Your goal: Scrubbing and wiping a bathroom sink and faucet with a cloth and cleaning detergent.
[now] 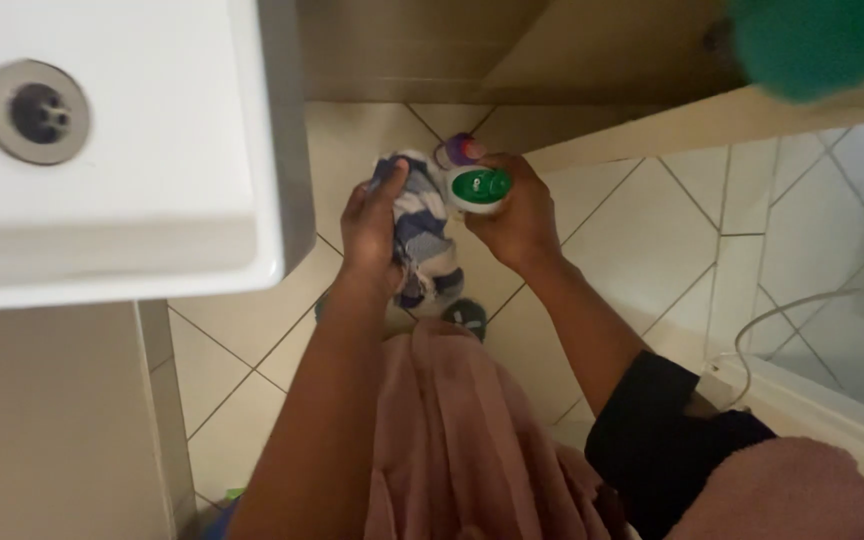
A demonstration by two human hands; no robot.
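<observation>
Pink, soft pleated fabric garment [452, 430] fills the bottom centre, nearest the camera, hanging down over the legs. Black rolled-up sleeve [657, 435] sits on the right forearm just beside it, with more pink cloth at the bottom right corner.

Both bare forearms reach forward over the cream floor tiles with dark diagonal grout lines [642, 240].

Left hand [372, 235]: fingers curled shut around a crumpled blue-and-white striped cloth [422, 235]. Cloth bunches up above the fist and hangs below it, held in the air above the floor.

Right hand [522, 220]: fingers wrapped closed on a white plastic bottle with a green cap [479, 188]. Cap points toward the camera, bottle touching or just beside the cloth; can't tell which. Small purple rounded object [462, 150] sits right at the fingertips above the cap; what it is can't be made out.

Dark shoe toe [467, 315] shows on the tiles under the cloth.

Left: white ceramic sink basin [152, 200] with round metal drain [34, 110], rim overhanging the floor.

Right: thin white cable [802, 305] loops over the tiled wall above a white ledge.

Far side: beige wooden panel [552, 50] along the top. Blurred green object [822, 40] at the top right corner
</observation>
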